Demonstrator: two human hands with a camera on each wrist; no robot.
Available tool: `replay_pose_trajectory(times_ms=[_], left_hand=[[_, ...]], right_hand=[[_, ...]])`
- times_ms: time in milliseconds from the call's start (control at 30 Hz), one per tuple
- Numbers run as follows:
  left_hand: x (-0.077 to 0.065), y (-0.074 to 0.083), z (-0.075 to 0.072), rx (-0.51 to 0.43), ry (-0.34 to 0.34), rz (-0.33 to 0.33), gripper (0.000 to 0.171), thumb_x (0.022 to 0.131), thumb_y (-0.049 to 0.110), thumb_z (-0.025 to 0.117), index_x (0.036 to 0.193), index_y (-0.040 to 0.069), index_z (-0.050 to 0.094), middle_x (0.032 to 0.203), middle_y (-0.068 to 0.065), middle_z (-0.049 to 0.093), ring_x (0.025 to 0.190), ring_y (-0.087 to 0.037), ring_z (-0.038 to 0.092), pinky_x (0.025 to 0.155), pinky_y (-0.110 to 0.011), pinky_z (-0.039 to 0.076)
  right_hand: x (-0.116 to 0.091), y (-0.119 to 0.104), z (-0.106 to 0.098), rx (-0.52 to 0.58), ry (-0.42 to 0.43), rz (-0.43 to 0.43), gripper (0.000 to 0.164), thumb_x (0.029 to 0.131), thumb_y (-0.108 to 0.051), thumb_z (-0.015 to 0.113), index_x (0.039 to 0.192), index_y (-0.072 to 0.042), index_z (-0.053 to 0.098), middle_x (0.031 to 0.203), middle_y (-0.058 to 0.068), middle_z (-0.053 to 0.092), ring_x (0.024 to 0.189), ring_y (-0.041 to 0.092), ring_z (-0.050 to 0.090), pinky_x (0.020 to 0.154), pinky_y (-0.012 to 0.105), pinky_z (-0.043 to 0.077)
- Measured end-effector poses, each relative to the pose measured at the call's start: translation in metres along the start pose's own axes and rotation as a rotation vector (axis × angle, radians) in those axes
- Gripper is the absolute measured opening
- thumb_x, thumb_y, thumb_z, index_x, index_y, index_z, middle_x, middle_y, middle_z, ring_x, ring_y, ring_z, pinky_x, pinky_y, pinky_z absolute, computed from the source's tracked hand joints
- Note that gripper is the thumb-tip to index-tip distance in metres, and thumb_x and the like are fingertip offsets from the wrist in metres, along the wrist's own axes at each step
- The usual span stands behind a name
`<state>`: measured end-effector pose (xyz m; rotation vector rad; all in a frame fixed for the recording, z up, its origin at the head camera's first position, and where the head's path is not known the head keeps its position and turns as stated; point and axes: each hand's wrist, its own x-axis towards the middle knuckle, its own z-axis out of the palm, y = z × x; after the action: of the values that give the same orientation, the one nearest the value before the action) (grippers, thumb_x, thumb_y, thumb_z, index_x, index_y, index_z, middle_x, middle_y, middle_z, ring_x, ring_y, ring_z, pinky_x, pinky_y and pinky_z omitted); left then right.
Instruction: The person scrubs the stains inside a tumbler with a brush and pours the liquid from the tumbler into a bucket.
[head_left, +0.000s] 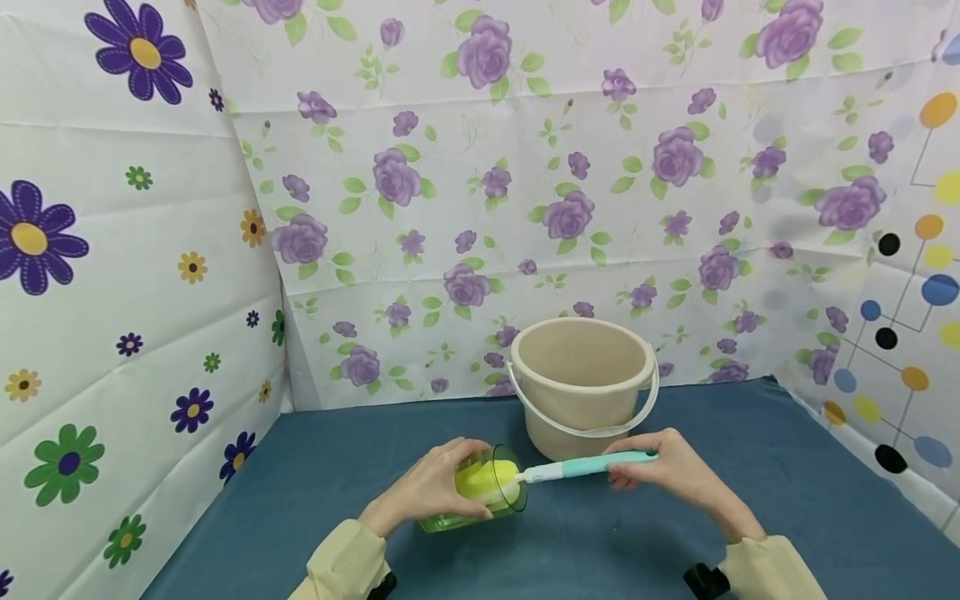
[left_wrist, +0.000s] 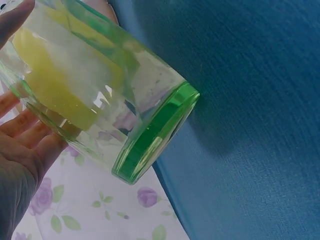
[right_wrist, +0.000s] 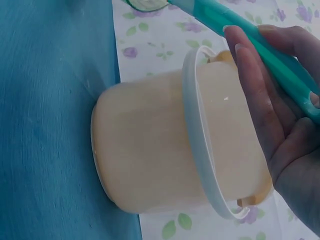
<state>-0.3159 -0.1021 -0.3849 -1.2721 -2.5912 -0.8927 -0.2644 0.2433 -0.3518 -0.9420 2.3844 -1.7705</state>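
My left hand (head_left: 442,483) grips a clear green-tinted cup (left_wrist: 155,132), tilted on its side with its mouth toward the right. Inside the cup sits the yellow and white sponge head (head_left: 491,483) of a bottle brush. Its teal and white handle (head_left: 588,464) runs out of the mouth to my right hand (head_left: 663,471), which pinches the handle between thumb and fingers. In the left wrist view the sponge shows through the cup wall, short of the green base. The right wrist view shows the teal handle (right_wrist: 250,42) under the fingers.
Behind the hands, near the back edge of the table, stands a beige bucket (head_left: 581,392) with its white handle hanging down in front. A dark blue cloth (head_left: 600,542) covers the table. Flower-patterned sheets (head_left: 450,208) hang behind and at the sides.
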Motion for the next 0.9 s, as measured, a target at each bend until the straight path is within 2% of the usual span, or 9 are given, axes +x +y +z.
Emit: replay_pose_trajectory(times_ms=[167, 433, 700, 900], left_hand=[[0.000, 0.000, 0.000, 0.011, 0.001, -0.001, 0.073, 0.066, 0.052, 0.074, 0.125, 0.015, 0.050, 0.112, 0.004, 0.052, 0.097, -0.011, 0.050, 0.078, -0.031, 0.044], [0.000, 0.000, 0.000, 0.015, -0.001, -0.001, 0.074, 0.067, 0.052, 0.074, 0.126, 0.016, 0.049, 0.111, 0.005, 0.051, 0.097, -0.011, 0.050, 0.078, -0.032, 0.044], [0.000, 0.000, 0.000, 0.017, -0.004, -0.014, 0.074, 0.066, 0.052, 0.075, 0.126, 0.015, 0.050, 0.112, 0.004, 0.051, 0.097, -0.011, 0.050, 0.078, -0.031, 0.044], [0.000, 0.000, 0.000, 0.006, -0.007, -0.013, 0.073, 0.066, 0.050, 0.075, 0.126, 0.016, 0.049, 0.108, 0.006, 0.051, 0.093, -0.009, 0.050, 0.075, -0.029, 0.045]], right_hand=[[-0.001, 0.002, -0.004, -0.017, -0.026, -0.001, 0.018, 0.087, -0.002, 0.060, 0.100, 0.009, 0.064, 0.079, 0.019, 0.064, 0.067, 0.038, 0.061, 0.057, 0.044, 0.050], [-0.002, -0.002, -0.003, 0.012, -0.052, -0.031, 0.017, 0.086, 0.002, 0.058, 0.100, 0.012, 0.063, 0.078, 0.023, 0.063, 0.065, 0.034, 0.062, 0.055, 0.047, 0.049], [-0.001, -0.008, 0.001, 0.021, 0.002, 0.014, 0.019, 0.086, -0.001, 0.060, 0.100, 0.012, 0.063, 0.080, 0.022, 0.064, 0.068, 0.039, 0.061, 0.058, 0.047, 0.049], [-0.002, -0.006, -0.002, -0.024, 0.035, 0.047, 0.023, 0.086, -0.005, 0.062, 0.101, 0.012, 0.062, 0.080, 0.021, 0.064, 0.068, 0.036, 0.062, 0.059, 0.044, 0.050]])
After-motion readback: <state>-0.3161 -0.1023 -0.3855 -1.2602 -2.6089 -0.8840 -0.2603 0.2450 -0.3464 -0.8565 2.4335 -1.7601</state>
